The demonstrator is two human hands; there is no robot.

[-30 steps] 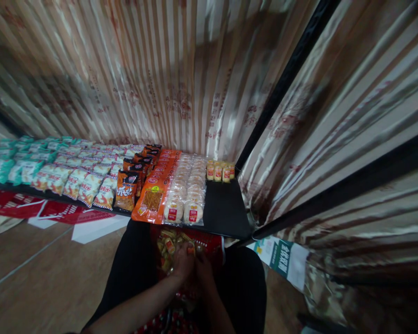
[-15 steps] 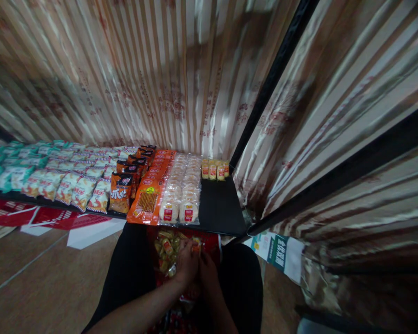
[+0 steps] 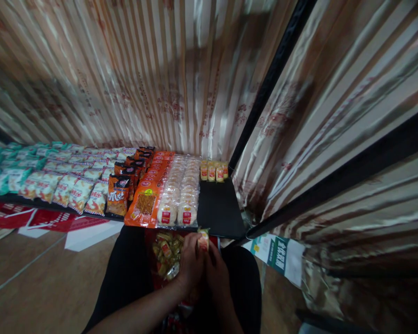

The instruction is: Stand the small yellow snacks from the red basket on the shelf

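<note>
My left hand (image 3: 191,264) and my right hand (image 3: 216,274) are pressed together over my lap, just below the shelf's front edge. Between their fingertips stands a small yellow snack packet (image 3: 203,240), held upright; which hand grips it most is hard to tell. Under the hands lies an open red bag (image 3: 165,254) full of several more such small packets. On the black shelf (image 3: 218,208), a short row of the same yellow packets (image 3: 214,171) stands at the back right.
The shelf carries rows of round white cakes (image 3: 179,195), orange stick-snack packs (image 3: 148,195), dark orange bags (image 3: 122,185) and white and teal bags (image 3: 38,171) to the left. Striped shiny curtain hangs behind. A black post (image 3: 264,93) stands right. Red signs (image 3: 38,220) lie on the floor.
Both hands rose out of the red bag toward the shelf edge, now lifting one yellow packet clear of the pile. The view shifted slightly.
</note>
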